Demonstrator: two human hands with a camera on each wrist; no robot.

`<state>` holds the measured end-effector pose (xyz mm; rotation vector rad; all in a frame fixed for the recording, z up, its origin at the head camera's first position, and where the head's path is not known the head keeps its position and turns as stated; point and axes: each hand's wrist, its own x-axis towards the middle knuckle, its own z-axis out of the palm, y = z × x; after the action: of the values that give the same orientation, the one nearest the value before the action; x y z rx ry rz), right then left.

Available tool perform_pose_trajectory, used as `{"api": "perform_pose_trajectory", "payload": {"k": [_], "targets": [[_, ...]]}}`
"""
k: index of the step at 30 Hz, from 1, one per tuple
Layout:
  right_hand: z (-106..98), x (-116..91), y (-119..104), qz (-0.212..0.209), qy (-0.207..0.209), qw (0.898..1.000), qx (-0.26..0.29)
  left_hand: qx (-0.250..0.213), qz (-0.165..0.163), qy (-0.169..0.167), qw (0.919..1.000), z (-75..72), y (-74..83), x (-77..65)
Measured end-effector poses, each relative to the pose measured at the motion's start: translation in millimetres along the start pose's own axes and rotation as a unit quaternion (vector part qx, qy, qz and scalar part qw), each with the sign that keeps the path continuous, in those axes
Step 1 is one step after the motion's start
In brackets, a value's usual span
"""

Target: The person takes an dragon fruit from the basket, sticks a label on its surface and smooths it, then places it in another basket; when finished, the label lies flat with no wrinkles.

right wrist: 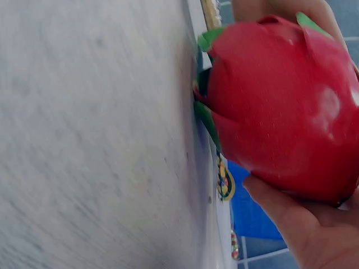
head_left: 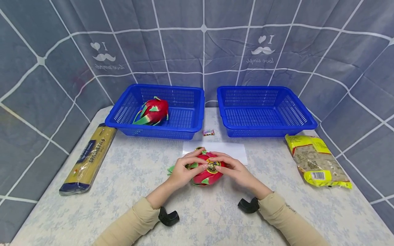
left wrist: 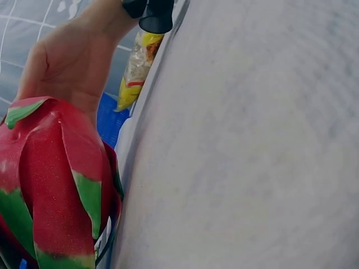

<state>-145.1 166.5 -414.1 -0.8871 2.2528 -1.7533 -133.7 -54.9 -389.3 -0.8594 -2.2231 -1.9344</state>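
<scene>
The left hand (head_left: 184, 171) and right hand (head_left: 236, 168) are curled round a dragon fruit (head_left: 200, 176) from either side, with both thumbs at a round, gold-patterned sticker (head_left: 211, 166) on its surface. The fruit is low over the near middle of the counter (head_left: 138, 164); whether its underside touches down is hard to tell. Its red skin looks smooth and glossy, so it would probably turn or slip if pressed off-centre. The body seems firm and, judging by its size in the hands, easy to lift, while the thin green-tipped scales look pliable and easily bent. The broad middle, cupped from both sides, seems the safest hold. Just beyond lies a white sheet (head_left: 237, 150); farther off, a blue basket (head_left: 160, 130) holds another dragon fruit (head_left: 158, 110).
</scene>
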Motion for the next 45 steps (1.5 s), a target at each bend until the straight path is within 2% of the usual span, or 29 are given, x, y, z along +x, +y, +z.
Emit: {"api": "perform_pose_trajectory", "payload": {"k": [4, 9, 12, 17, 21, 24, 30, 37, 41, 45], "targets": [[-4.1, -0.6, -1.6, 0.001, -0.019, 1.0, 0.013, 0.007, 0.006, 0.005, 0.9999, 0.4, -4.9, 0.3], [-8.0, -1.0, 0.3, -0.013, -0.04, 0.999, 0.016, 0.024, 0.023, 0.01, 0.9994, 1.2, -27.0, 0.2], [-9.5, -2.1, 2.8, -0.026, -0.044, 0.999, 0.019, 0.053, 0.035, 0.008, 0.9979, 1.3, -36.5, 0.2], [-5.5, -2.1, 4.2, -0.033, -0.019, 0.999, -0.002, 0.113, 0.062, 0.016, 0.9915, 3.0, -39.3, -0.1], [-1.5, -1.4, 2.6, -0.026, 0.0, 0.999, -0.03, 0.153, 0.063, 0.031, 0.9857, 6.2, -36.0, -0.7], [-3.2, -1.4, 1.8, -0.014, -0.006, 0.999, -0.032, 0.172, 0.054, 0.035, 0.983, 8.6, -32.9, -0.8], [-13.0, -1.3, 1.9, -0.006, -0.055, 0.998, -0.004, 0.159, 0.037, 0.025, 0.9862, 9.7, -30.2, -0.4], [-16.7, -0.5, 6.4, -0.052, -0.093, 0.993, 0.055, 0.161, 0.04, 0.021, 0.9859, 10.1, -30.0, -0.3], [-13.5, -0.8, 7.3, -0.048, -0.066, 0.996, 0.038, 0.161, 0.045, 0.023, 0.9857, 10.5, -30.7, -1.2], [-10.4, -0.6, 3.8, -0.012, -0.029, 0.999, 0.015, 0.155, 0.046, 0.021, 0.9866, 10.4, -31.3, -2.0]]}}
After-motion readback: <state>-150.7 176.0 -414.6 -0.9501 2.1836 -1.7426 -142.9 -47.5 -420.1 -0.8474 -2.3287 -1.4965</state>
